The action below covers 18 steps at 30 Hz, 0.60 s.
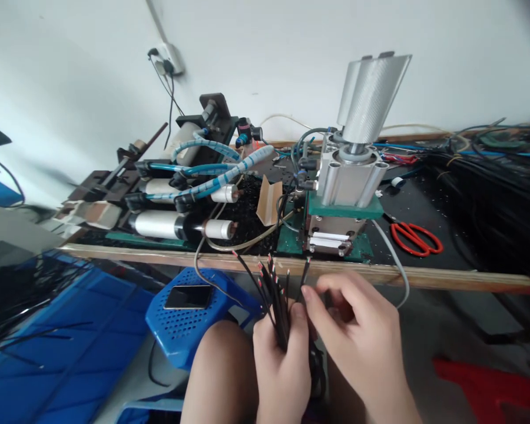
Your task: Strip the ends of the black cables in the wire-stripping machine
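My left hand (282, 359) is wrapped round a bundle of black cables (279, 306), whose stripped ends with small red, white and green wire tips fan out upward. Beside it, my right hand (357, 330) pinches a single black cable (306, 272) between thumb and forefinger, slightly apart from the bundle. Both hands are above my lap, just in front of the bench edge. Close beyond them stands a pneumatic press (351, 176) with a silver cylinder on a green base. The lower part of the bundle is mostly hidden by my hands.
Red-handled scissors (415, 238) lie on the bench right of the press. Black cables (477, 176) are heaped at the far right. Air cylinders (159, 225) with blue hoses occupy the left. A phone (188, 297) rests on a blue stool (172, 333). Blue bins (83, 347) stand lower left.
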Each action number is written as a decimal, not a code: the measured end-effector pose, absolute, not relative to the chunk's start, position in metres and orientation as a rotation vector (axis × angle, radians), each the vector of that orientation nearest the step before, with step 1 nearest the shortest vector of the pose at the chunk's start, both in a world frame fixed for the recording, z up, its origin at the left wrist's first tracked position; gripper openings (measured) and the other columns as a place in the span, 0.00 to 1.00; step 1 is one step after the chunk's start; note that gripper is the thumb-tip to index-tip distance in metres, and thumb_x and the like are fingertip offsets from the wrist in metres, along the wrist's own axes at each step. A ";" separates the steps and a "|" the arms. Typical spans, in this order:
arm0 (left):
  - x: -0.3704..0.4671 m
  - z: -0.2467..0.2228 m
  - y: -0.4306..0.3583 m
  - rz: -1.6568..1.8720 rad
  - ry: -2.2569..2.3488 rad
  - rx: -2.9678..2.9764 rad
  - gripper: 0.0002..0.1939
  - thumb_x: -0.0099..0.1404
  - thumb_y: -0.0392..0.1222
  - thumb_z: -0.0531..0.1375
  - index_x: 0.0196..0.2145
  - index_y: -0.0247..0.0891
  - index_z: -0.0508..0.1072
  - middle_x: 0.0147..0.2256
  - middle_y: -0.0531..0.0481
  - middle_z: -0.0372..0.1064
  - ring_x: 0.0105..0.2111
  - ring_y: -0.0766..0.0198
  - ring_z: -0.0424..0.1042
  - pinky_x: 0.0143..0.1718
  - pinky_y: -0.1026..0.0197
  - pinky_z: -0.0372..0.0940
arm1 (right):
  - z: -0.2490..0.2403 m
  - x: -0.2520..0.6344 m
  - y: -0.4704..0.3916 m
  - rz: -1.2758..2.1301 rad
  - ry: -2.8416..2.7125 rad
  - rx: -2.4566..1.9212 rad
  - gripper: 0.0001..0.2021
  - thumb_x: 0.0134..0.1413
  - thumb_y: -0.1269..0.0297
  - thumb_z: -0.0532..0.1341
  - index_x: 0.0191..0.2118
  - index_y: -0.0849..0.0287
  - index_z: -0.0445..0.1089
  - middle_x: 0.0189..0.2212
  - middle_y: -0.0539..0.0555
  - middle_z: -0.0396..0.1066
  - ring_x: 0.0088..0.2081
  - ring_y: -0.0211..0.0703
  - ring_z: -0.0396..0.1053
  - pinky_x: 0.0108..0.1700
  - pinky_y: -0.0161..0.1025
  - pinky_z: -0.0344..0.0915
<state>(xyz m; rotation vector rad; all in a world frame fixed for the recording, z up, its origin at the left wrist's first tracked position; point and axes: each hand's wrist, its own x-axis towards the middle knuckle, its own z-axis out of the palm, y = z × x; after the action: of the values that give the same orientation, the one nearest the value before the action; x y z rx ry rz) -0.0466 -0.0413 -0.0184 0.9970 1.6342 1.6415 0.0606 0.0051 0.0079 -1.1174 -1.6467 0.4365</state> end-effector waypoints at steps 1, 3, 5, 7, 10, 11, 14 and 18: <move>-0.050 -0.018 -0.043 1.648 1.623 1.020 0.15 0.72 0.46 0.67 0.30 0.38 0.84 0.28 0.50 0.81 0.29 0.60 0.79 0.32 0.66 0.71 | 0.008 0.062 0.003 0.374 -1.699 -1.087 0.02 0.70 0.65 0.65 0.42 0.53 0.76 0.39 0.53 0.79 0.36 0.43 0.77 0.35 0.38 0.71; -0.055 -0.017 -0.046 1.662 1.597 1.061 0.17 0.73 0.47 0.66 0.28 0.38 0.83 0.27 0.50 0.80 0.28 0.60 0.78 0.31 0.66 0.71 | 0.008 0.063 -0.002 0.316 -1.837 -1.005 0.10 0.72 0.69 0.63 0.53 0.50 0.76 0.52 0.54 0.80 0.48 0.47 0.80 0.44 0.39 0.75; -0.059 -0.014 -0.047 1.665 1.572 1.106 0.17 0.75 0.47 0.64 0.29 0.38 0.82 0.27 0.51 0.80 0.29 0.60 0.78 0.32 0.66 0.72 | 0.006 0.064 -0.005 0.305 -1.945 -0.941 0.14 0.73 0.72 0.61 0.55 0.48 0.76 0.54 0.52 0.80 0.49 0.47 0.81 0.52 0.41 0.77; -0.063 -0.008 -0.049 1.697 1.582 1.121 0.15 0.75 0.45 0.63 0.32 0.39 0.82 0.29 0.51 0.81 0.31 0.61 0.80 0.36 0.67 0.73 | 0.005 0.064 -0.008 0.323 -1.993 -0.920 0.12 0.73 0.73 0.61 0.52 0.49 0.77 0.50 0.52 0.82 0.45 0.47 0.81 0.54 0.43 0.77; -0.069 -0.001 -0.052 1.768 1.619 1.122 0.10 0.74 0.42 0.62 0.35 0.40 0.82 0.31 0.52 0.82 0.32 0.62 0.81 0.38 0.67 0.75 | 0.004 0.062 -0.011 0.370 -2.035 -0.943 0.11 0.73 0.72 0.60 0.48 0.51 0.79 0.46 0.55 0.82 0.40 0.48 0.81 0.50 0.43 0.79; -0.071 0.001 -0.054 1.784 1.637 1.125 0.10 0.73 0.41 0.62 0.35 0.40 0.81 0.31 0.52 0.82 0.32 0.62 0.81 0.37 0.68 0.75 | 0.004 0.061 -0.012 0.393 -2.053 -0.946 0.11 0.73 0.72 0.60 0.47 0.51 0.80 0.45 0.56 0.82 0.39 0.48 0.81 0.48 0.43 0.79; -0.076 0.005 -0.056 1.787 1.706 1.113 0.11 0.70 0.42 0.64 0.30 0.39 0.81 0.28 0.52 0.81 0.29 0.62 0.80 0.34 0.68 0.74 | 0.006 0.056 -0.013 0.524 -2.092 -0.943 0.12 0.73 0.72 0.59 0.41 0.52 0.80 0.38 0.54 0.82 0.38 0.47 0.80 0.43 0.40 0.77; -0.081 0.005 -0.057 1.769 1.759 1.034 0.13 0.67 0.45 0.66 0.26 0.39 0.80 0.24 0.51 0.79 0.25 0.62 0.78 0.30 0.68 0.72 | 0.009 0.049 -0.013 0.764 -1.964 -1.036 0.07 0.69 0.69 0.62 0.41 0.51 0.77 0.34 0.50 0.82 0.32 0.44 0.79 0.31 0.35 0.71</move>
<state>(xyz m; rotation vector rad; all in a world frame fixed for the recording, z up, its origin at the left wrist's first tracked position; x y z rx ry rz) -0.0811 -0.0568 0.0051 1.0337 1.7591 1.7687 0.0489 -0.0131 0.0091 -1.0361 -1.9640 0.7639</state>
